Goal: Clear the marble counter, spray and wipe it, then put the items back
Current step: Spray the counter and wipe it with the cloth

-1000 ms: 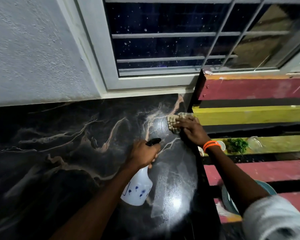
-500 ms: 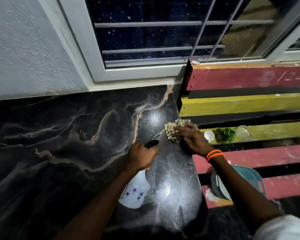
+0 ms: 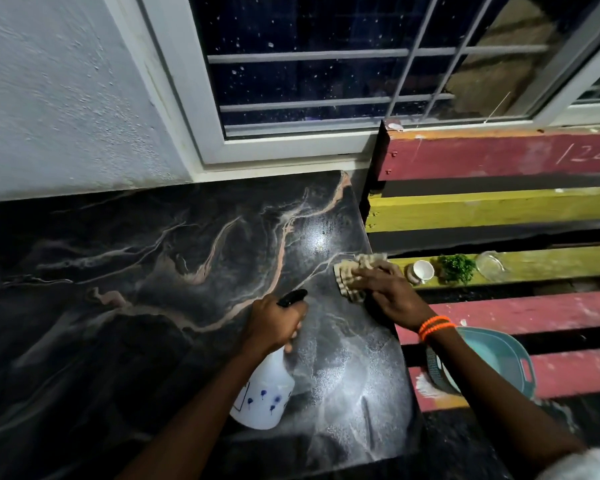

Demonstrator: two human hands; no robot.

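Marble counter (image 3: 125, 271) fills the lower left of the head view, dark with pale veins, bare of loose items and misted with fine droplets along its right side; the left hand (image 3: 274, 323) is clamped round the neck of a white spray bottle (image 3: 264, 393), which hangs tilted over the wet patch with its black nozzle (image 3: 291, 296) pointing towards the far right corner; the right hand (image 3: 385, 289) lies flat, fingers together, pressing a folded beige cloth (image 3: 352, 271) onto the counter just at its right edge; beyond that edge, on a yellow plank of the painted bench (image 3: 499, 209), stand a small white cup (image 3: 423, 270), a green sprig (image 3: 456, 268) and a clear glass dish (image 3: 489, 265), close to the cloth but apart from it; a teal basket (image 3: 506, 355) sits lower down, beside the right forearm; the job looks to be in the spray-and-wipe stage, with the items yet to go back; the risks, as I judge them, are these: a wide sweep of the cloth past the edge could knock the cup off its plank; a fresh squirt aimed that way could wet the things set aside; the near droplets could dry into streaks if the cloth keeps to the far corner.
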